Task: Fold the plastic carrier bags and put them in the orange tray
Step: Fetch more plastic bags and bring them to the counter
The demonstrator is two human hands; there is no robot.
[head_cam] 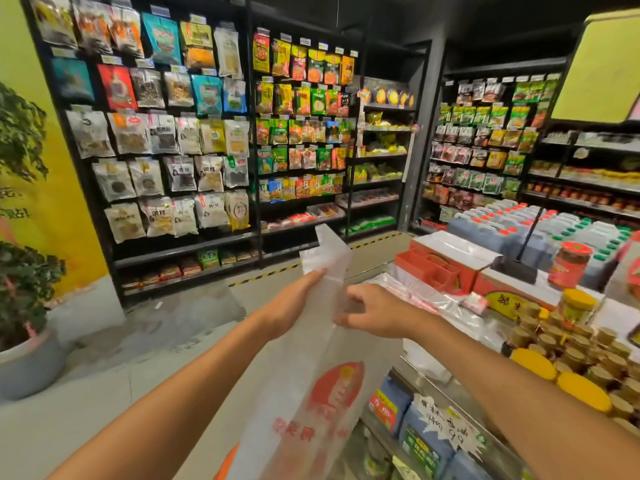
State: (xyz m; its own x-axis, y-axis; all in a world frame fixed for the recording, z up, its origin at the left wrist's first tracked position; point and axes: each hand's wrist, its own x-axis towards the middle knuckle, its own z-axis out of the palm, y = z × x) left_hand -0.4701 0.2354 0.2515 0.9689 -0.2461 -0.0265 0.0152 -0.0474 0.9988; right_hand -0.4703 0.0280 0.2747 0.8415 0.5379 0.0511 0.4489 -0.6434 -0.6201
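A translucent plastic carrier bag point(311, 393) with a red logo hangs in the air in front of me, its handles sticking up. My left hand point(294, 299) lies flat against the bag's upper left side, fingers straight. My right hand point(370, 311) pinches the bag's upper right edge with curled fingers. The orange tray point(429, 271), divided into compartments, stands on cartons to the right, beyond my right hand. More clear bags point(408, 292) lie flat on the display between the tray and my hand.
Shelves of packaged food point(180, 133) line the back wall. On the right, a display holds jars with yellow lids point(575, 306), small jars, bottles with red and green caps point(540, 230) and blue packets point(426, 441) below. A potted plant point(24, 306) stands at left on the grey floor.
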